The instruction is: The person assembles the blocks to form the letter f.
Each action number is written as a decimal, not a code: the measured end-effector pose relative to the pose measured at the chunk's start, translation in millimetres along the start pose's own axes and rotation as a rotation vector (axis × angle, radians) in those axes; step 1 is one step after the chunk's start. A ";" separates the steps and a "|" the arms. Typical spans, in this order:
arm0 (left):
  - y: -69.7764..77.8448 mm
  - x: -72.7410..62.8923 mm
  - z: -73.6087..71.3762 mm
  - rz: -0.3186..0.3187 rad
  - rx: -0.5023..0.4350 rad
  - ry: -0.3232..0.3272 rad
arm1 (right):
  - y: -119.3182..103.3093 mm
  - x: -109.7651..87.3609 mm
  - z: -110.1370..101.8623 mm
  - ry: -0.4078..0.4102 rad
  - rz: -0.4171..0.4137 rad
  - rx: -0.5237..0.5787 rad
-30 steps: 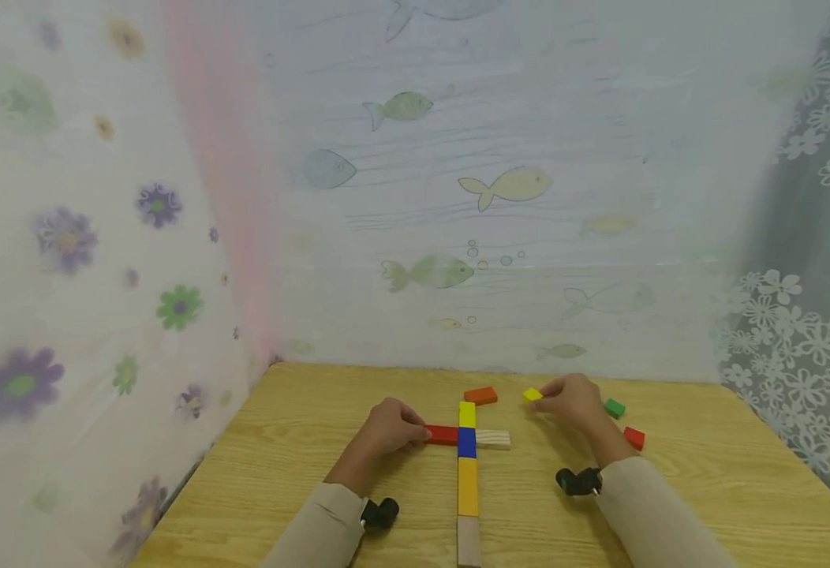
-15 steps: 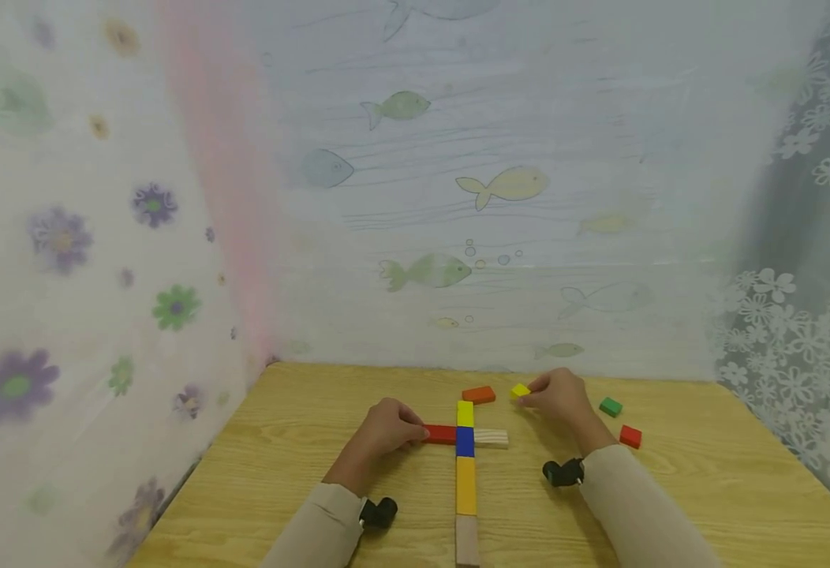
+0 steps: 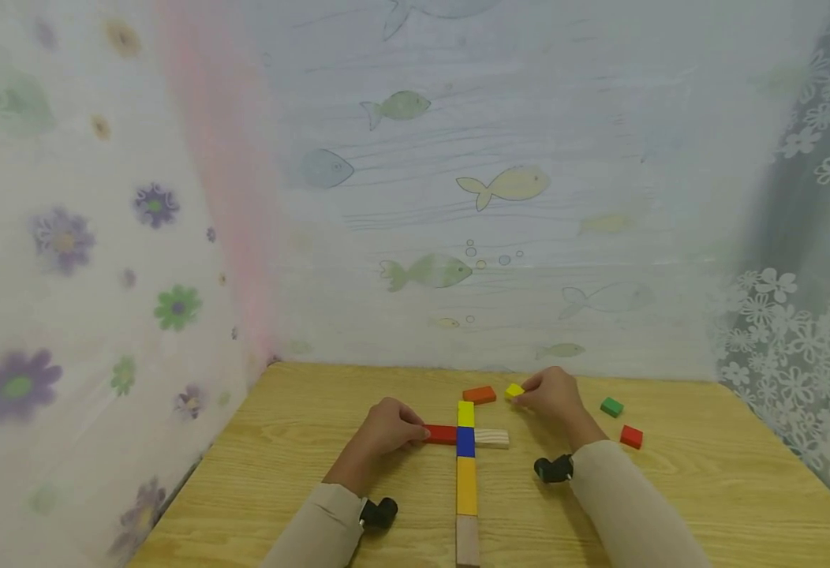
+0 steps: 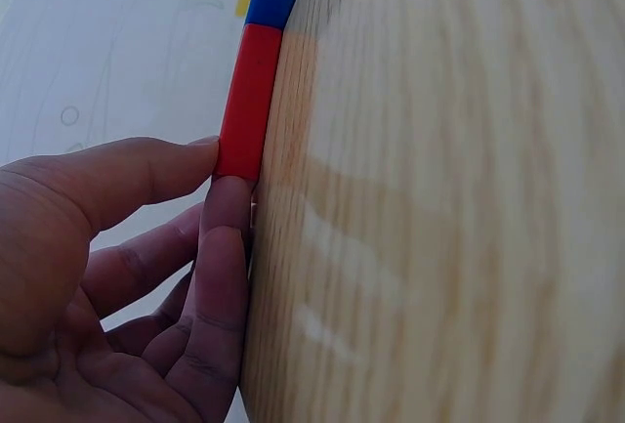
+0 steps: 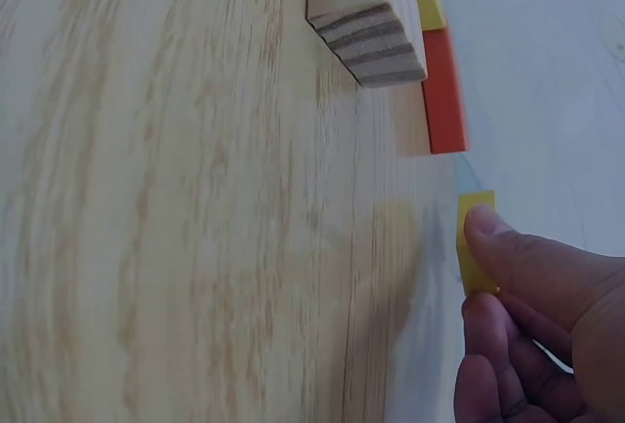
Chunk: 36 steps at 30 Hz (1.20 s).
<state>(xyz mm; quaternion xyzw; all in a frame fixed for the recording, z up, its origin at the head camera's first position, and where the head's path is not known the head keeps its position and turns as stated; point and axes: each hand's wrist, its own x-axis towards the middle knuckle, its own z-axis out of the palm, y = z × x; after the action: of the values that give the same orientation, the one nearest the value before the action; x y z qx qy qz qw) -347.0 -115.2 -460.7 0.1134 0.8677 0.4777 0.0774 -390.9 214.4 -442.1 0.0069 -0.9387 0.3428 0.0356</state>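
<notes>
My left hand (image 3: 389,427) holds the outer end of a long red block (image 3: 440,434), with thumb and fingers right at its tip in the left wrist view. That block's other end meets a blue block (image 3: 465,442) in a row with a small yellow block (image 3: 465,413), a long orange-yellow block (image 3: 467,487) and a plain wooden block (image 3: 468,540). Between thumb and fingers, my right hand (image 3: 555,393) pinches another small yellow block (image 5: 477,247), to the right of an orange block (image 3: 480,394) near the row's far end.
Opposite the red block, a striped wooden block (image 3: 491,439) sticks out to the right. A green block (image 3: 611,407) and a short red block (image 3: 631,436) lie right of my right hand. Printed sheets (image 3: 415,339) hang behind the table (image 3: 301,473).
My right hand has moved left with the small yellow block, closer to the orange block. My left hand stays at the long red block.
</notes>
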 end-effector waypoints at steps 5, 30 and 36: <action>-0.2 0.0 -0.4 0.001 0.003 -0.001 | -0.8 3.4 4.0 0.007 0.016 0.005; 0.3 1.5 1.6 -0.014 0.015 0.009 | -8.5 8.6 14.9 -0.006 0.029 -0.011; -0.5 0.7 0.5 -0.011 0.010 0.003 | -9.5 7.9 16.2 -0.012 0.024 -0.024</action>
<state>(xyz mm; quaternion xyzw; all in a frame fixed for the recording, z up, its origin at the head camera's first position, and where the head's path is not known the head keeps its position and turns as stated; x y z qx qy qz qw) -347.6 -114.9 -461.4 0.1083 0.8709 0.4731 0.0780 -399.4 196.8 -447.7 -0.0028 -0.9429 0.3320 0.0262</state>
